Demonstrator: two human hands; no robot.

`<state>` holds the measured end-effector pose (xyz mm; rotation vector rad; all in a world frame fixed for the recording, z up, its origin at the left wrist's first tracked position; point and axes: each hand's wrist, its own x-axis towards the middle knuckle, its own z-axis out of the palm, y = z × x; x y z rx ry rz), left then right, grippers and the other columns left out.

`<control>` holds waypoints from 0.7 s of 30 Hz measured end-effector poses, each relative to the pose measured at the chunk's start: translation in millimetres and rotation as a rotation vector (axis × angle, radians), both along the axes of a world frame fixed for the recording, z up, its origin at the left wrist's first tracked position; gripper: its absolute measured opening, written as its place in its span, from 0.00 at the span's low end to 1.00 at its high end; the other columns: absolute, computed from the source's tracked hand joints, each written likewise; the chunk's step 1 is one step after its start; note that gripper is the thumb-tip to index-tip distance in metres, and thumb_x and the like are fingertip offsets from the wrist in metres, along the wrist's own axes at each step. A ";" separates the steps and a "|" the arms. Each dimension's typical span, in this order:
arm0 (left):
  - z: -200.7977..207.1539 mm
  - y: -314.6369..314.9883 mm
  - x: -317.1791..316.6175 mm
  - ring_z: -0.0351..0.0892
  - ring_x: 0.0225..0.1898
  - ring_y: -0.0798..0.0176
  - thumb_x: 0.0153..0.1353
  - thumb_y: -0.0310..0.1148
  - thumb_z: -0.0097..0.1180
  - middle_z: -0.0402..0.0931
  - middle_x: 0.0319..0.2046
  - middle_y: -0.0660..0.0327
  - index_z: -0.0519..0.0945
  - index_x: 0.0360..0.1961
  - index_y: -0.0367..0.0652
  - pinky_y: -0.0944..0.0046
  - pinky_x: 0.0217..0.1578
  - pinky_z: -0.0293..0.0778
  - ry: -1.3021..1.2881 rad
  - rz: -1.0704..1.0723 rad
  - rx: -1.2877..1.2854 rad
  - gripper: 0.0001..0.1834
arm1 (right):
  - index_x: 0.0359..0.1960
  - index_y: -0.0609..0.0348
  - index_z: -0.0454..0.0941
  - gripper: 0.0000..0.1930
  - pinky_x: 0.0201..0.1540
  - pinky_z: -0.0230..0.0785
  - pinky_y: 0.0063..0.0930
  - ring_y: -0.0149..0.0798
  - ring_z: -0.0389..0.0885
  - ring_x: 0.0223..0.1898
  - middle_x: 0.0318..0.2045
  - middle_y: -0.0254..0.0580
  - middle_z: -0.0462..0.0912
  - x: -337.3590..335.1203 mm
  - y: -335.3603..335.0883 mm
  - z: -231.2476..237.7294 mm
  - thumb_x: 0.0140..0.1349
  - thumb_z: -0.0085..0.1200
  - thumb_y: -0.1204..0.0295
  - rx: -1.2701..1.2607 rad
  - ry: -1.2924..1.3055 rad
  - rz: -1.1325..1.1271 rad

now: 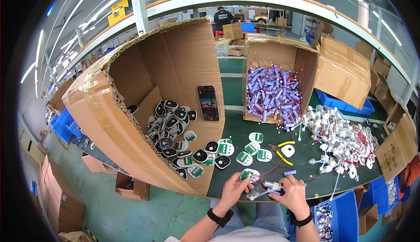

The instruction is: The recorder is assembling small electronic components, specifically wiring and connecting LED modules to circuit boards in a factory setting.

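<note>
My left hand (pixel 234 191) pinches a white rounded cover with a green circuit board (pixel 250 175) at the table's front edge. Thin red wires run from the board toward the right. My right hand (pixel 294 194) is closed round a small assembly with a silver motor-like cylinder (pixel 272 184) and a purple battery cell (pixel 275 193); its fingers partly hide how these join. A clear and whitish plastic part (pixel 253 194) sits between the hands. Just beyond my right fingers, another purple cell (pixel 289 172) lies on the dark green table (pixel 234 126). Yellow-handled pliers (pixel 283 158) rest farther back, beside a white ring (pixel 287 150).
Left stands a large open carton (pixel 94 110) with black-and-white covers (pixel 173 121) and a phone (pixel 208 103). Several board-fitted covers (pixel 252 148) lie mid-table. Behind, a carton (pixel 306 62) holds purple cells (pixel 272 91). White parts (pixel 339 132) heap right; a blue bin (pixel 343 215) stands below.
</note>
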<state>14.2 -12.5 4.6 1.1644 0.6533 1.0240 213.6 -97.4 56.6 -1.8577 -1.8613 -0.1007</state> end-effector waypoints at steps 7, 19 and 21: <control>6.8 -10.1 -0.5 0.76 0.30 0.75 0.64 0.30 0.51 0.78 0.32 0.60 0.71 0.45 0.35 0.76 0.28 0.69 0.005 0.000 -0.012 0.11 | 0.26 0.55 0.74 0.21 0.33 0.58 0.36 0.41 0.77 0.27 0.26 0.37 0.76 -3.4 -0.4 -0.2 0.32 0.70 0.61 0.012 0.007 0.016; 49.3 -36.3 13.5 0.78 0.35 0.70 0.62 0.23 0.50 0.77 0.36 0.56 0.70 0.45 0.34 0.74 0.32 0.73 -0.037 0.010 0.186 0.10 | 0.33 0.55 0.75 0.16 0.36 0.58 0.38 0.43 0.74 0.30 0.25 0.37 0.74 -11.0 -5.1 -6.9 0.42 0.66 0.66 0.135 0.086 0.022; 55.9 -38.3 13.3 0.78 0.35 0.69 0.63 0.22 0.49 0.77 0.36 0.55 0.70 0.45 0.34 0.73 0.32 0.74 -0.058 0.005 0.222 0.10 | 0.33 0.56 0.74 0.16 0.35 0.58 0.36 0.43 0.74 0.31 0.28 0.38 0.75 -13.7 -2.8 -8.2 0.44 0.65 0.68 0.173 0.104 0.055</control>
